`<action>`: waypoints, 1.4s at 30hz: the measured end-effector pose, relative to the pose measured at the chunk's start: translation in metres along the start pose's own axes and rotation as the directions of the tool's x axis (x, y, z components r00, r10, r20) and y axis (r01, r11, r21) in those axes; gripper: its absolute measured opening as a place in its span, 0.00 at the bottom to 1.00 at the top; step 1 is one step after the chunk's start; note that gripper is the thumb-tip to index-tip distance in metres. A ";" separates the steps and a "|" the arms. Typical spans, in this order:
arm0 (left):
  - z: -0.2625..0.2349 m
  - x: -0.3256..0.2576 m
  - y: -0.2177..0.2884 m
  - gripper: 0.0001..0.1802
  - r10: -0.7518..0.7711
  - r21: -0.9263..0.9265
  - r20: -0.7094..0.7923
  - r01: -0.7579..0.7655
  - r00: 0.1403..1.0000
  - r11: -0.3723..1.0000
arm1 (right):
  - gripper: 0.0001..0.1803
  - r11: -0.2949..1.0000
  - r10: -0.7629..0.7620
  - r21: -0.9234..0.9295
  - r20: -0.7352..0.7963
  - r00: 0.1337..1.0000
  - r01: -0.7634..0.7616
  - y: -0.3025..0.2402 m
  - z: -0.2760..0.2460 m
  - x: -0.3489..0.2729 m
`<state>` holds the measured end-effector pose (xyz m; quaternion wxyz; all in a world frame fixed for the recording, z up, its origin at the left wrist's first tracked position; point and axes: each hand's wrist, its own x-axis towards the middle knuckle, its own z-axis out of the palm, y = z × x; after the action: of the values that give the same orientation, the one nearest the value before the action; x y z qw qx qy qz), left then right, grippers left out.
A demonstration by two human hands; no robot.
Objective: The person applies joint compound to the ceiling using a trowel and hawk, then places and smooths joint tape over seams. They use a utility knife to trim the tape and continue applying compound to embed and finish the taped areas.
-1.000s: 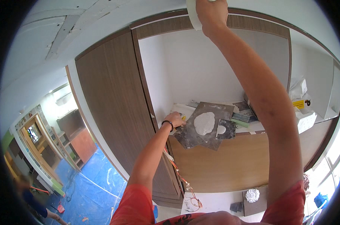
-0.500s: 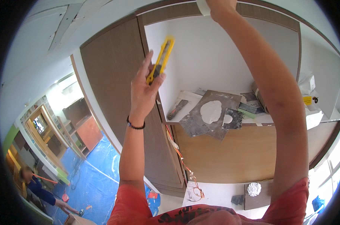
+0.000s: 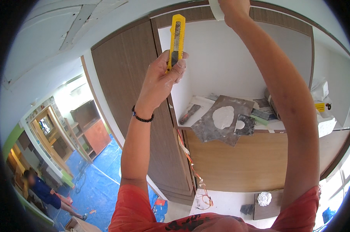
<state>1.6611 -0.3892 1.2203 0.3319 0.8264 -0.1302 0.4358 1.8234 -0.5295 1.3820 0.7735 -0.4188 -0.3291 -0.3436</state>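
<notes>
My left hand (image 3: 163, 77) is raised in front of the cabinet, fingers closed around a yellow utility knife (image 3: 177, 40). The knife points nearly straight up, with its slotted side toward me. At the top edge, my right hand (image 3: 235, 11) reaches up by the ceiling line; its fingers are cut off by the picture's edge. Right beside it hangs a white strip (image 3: 216, 9), only partly visible. Below, on the cabinet shelf, lie a grey board (image 3: 238, 103) with a mound of white paste (image 3: 223, 117) on it, a small dark plate (image 3: 245, 125) and a scraper (image 3: 190, 114).
Tall brown cabinet doors (image 3: 120, 85) stand left of the open shelf. Orange wires (image 3: 194, 170) dangle below it. White bags (image 3: 321, 91) sit at the shelf's right end. Blue sheeting (image 3: 93, 193) covers the floor at lower left, where another person (image 3: 43, 191) is.
My left hand has moved up and to the right, turning the knife from a slant to nearly upright. My right hand stays high. The view has shifted slightly; the other person has changed posture.
</notes>
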 end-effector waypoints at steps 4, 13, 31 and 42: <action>0.008 -0.011 -0.004 0.22 -0.015 -0.175 0.026 0.020 1.000 0.984 | 0.31 0.999 -0.042 -0.033 -0.031 0.999 0.041 0.002 0.001 0.000; 0.014 -0.014 -0.013 0.27 -0.080 -0.160 -0.195 0.049 0.977 0.986 | 0.30 0.999 -0.036 -0.007 -0.022 0.999 0.035 0.006 0.005 0.003; -0.021 0.078 0.043 0.22 0.537 0.721 -0.159 -0.274 0.828 0.636 | 0.29 0.999 -0.038 -0.014 -0.042 0.998 0.038 0.005 0.003 0.001; -0.013 0.119 0.068 0.22 0.683 0.858 0.041 -0.376 0.729 0.350 | 0.28 0.999 -0.041 0.021 -0.037 0.998 0.042 0.009 0.004 0.004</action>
<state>1.6881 -0.4226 1.3510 -0.2395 0.7050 -0.1188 0.6569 1.8316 -0.5237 1.3829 0.7766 -0.3969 -0.3274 -0.3636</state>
